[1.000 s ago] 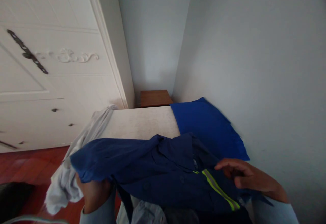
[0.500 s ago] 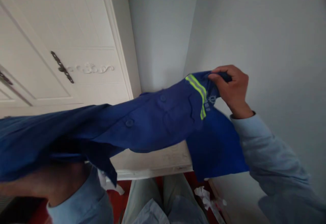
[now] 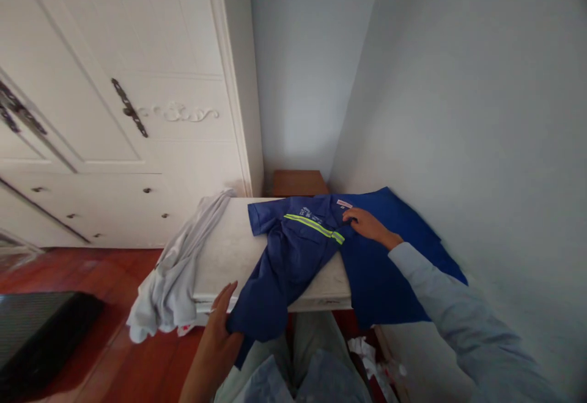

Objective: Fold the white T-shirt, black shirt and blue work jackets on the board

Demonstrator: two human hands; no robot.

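A dark blue work shirt [image 3: 291, 250] with a yellow reflective stripe lies across a small white table [image 3: 229, 256], its lower part hanging over the near edge. My right hand [image 3: 367, 224] rests on the shirt near its collar, fingers pressing the cloth. My left hand [image 3: 219, 323] is at the table's near edge, touching the hanging hem, fingers apart. A brighter blue cloth [image 3: 394, 256] lies on the table's right side, draped down by the wall.
A grey-white garment [image 3: 172, 274] hangs off the table's left side. White wardrobe doors [image 3: 114, 115] stand to the left, a brown wooden stand [image 3: 298, 181] behind the table. A dark mat [image 3: 41, 323] lies on the red wood floor. The wall runs close on the right.
The shirt, held up in the air by both hands before, now lies on the table. My right hand came down onto its collar area; my left hand dropped to the hem.
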